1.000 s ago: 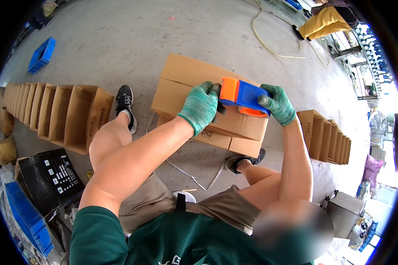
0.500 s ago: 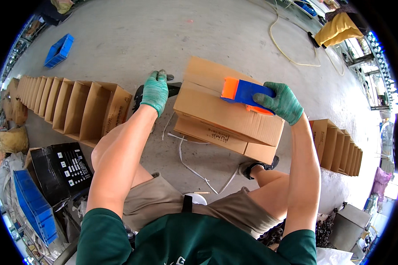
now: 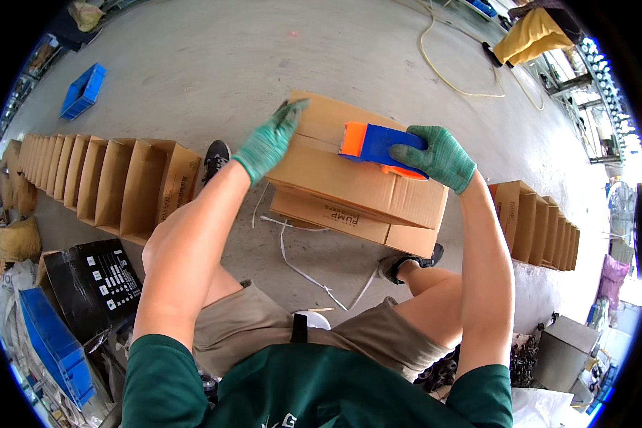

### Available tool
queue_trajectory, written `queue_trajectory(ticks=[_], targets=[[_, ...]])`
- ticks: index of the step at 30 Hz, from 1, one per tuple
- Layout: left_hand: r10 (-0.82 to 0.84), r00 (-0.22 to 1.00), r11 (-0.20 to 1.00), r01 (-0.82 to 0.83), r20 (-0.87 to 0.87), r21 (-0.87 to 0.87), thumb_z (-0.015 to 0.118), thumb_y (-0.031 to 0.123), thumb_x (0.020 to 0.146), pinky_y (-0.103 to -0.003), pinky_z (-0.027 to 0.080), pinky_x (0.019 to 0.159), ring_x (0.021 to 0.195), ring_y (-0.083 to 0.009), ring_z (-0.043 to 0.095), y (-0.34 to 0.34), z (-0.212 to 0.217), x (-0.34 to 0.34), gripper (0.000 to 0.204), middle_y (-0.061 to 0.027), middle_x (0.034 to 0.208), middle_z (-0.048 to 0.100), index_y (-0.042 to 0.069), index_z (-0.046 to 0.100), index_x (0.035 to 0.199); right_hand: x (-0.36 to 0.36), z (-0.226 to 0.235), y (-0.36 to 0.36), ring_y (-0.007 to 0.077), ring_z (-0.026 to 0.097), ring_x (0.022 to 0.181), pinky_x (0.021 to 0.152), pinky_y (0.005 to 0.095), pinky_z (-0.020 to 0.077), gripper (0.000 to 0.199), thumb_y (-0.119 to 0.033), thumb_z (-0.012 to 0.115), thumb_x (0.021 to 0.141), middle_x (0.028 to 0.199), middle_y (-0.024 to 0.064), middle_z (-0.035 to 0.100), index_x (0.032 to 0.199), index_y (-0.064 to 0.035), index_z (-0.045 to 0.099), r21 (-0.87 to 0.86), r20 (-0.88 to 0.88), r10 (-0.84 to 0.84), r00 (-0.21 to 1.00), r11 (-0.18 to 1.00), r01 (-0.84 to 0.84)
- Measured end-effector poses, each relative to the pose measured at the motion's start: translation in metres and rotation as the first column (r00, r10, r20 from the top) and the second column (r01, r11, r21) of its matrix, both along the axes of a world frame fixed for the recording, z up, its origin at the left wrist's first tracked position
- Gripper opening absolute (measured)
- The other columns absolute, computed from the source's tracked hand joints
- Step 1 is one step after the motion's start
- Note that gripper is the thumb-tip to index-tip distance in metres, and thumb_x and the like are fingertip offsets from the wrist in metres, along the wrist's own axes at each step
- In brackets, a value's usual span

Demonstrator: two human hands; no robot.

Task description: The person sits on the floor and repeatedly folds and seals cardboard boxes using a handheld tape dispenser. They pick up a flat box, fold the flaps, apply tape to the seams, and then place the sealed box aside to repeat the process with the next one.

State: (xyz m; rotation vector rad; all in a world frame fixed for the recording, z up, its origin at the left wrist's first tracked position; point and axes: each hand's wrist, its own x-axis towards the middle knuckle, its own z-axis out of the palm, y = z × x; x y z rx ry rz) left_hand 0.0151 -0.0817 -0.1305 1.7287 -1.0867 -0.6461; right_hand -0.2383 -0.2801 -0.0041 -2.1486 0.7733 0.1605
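Our right hand [image 3: 435, 157] still grips the tape dispenser [image 3: 374, 146] on the top carton [image 3: 349, 182]; our left hand [image 3: 269, 143] has returned, flat and open, steadying the carton's edge.

The right hand [image 3: 435, 157] hides the tape dispenser's [image 3: 374, 146] handle.

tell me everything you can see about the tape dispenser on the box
The tape dispenser is a hand-held plastic tool with a blue body and an orange front end toward the person's left. It lies on top of the upper cardboard box, over the seam between the flaps. The right hand, in a green glove, grips its right end. The left hand is apart from it, on the box's left edge. The tape roll itself is hidden.
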Motion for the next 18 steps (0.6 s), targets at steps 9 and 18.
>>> queue_trajectory(ticks=[9,18], targets=[[0.009,0.985,0.998,0.003,-0.174,0.068,0.042,0.021,0.109,-0.028,0.034,0.111,0.119,-0.0144,0.046,-0.006,0.009,-0.01,0.034,-0.0093,0.129,0.055,0.024,0.048,0.142,-0.09,0.038,-0.053,0.0119,0.057,0.072,0.068,0.0287,0.0508,0.045,-0.04,0.074,0.086,0.08,0.0047,0.066,0.104,0.001,0.071,-0.033,-0.308,-0.023,0.951,0.999,0.013],[0.012,0.996,0.991,0.0,-0.093,0.137,0.054,0.036,0.103,-0.041,0.028,0.117,0.144,-0.0286,0.034,-0.007,0.015,-0.012,0.045,-0.0111,0.153,0.041,0.027,0.044,0.146,-0.194,0.054,-0.092,0.0168,0.062,0.077,0.075,0.0311,0.0514,0.034,-0.028,0.076,0.084,0.086,0.0098,0.069,0.101,0.0003,0.07,-0.215,-0.456,-0.189,0.87,0.972,0.098]])
